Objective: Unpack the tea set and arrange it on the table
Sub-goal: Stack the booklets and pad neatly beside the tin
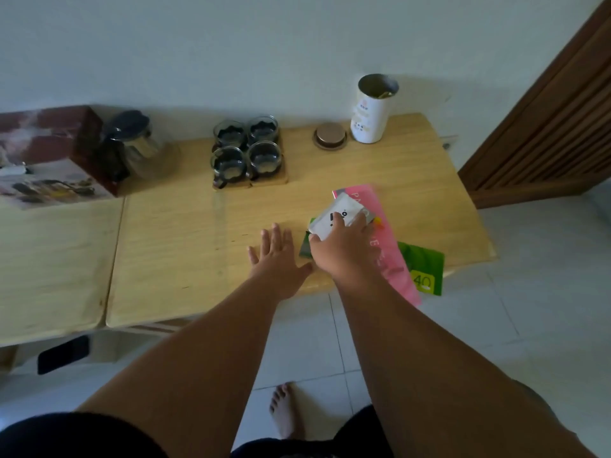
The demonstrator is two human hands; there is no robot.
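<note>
Right hand [344,246] has its fingers clamped on a white packet [334,216]; left hand [277,256] lies flat, fingers spread, on my desk [185,246].
Open white canister [372,110] holds something yellowish; four glass cups [246,150] look empty.

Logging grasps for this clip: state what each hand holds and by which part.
The right hand grips the white packet by its near end, above the pink package. The left hand holds nothing, lying flat and open on the table.

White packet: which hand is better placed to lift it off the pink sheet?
Right. The right hand already has its fingers on the white packet, while the left hand lies flat and open on the table beside it.
</note>
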